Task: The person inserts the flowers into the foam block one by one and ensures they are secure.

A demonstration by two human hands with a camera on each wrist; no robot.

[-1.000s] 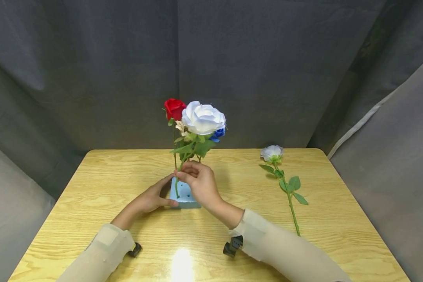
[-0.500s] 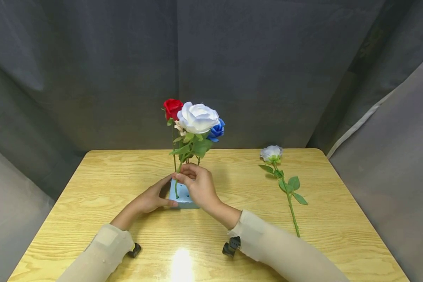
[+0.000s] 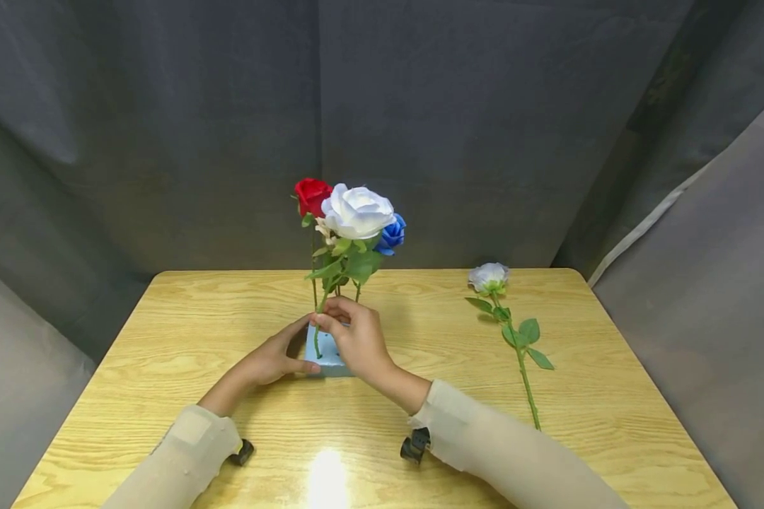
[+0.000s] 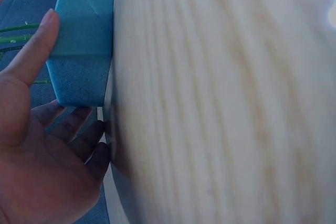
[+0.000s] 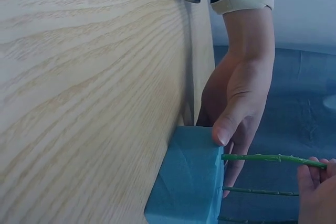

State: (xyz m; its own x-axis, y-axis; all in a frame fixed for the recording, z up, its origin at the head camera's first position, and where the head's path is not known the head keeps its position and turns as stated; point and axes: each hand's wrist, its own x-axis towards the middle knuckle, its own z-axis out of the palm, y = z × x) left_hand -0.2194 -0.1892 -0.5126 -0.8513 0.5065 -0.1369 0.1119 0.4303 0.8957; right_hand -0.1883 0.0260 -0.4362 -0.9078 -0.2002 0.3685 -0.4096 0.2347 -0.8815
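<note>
In the head view, my right hand [image 3: 361, 341] pinches the green stem of a large white artificial rose [image 3: 357, 213] between thumb and fingers. The stem's lower end stands in a hole near the front left of a light blue foam block [image 3: 321, 345]. My left hand [image 3: 269, 362] holds the block at its left side, thumb on the front corner. From the left wrist, the foam block [image 4: 81, 80] sits against that thumb, with the other fingers at its side. A red rose [image 3: 312, 196], a blue rose [image 3: 391, 235] and a partly hidden cream flower [image 3: 324, 229] rise behind the white bloom.
A second white rose [image 3: 489, 277] with green leaves lies on the wooden table [image 3: 197, 311] to the right. Dark grey curtains [image 3: 446, 127] hang behind the table. Small black cameras sit on both wrists.
Over the first half second, the white rose's bloom shifted slightly left with my right hand, exposing more of the blue rose. Since then little has moved; the left hand has stayed at the block.
</note>
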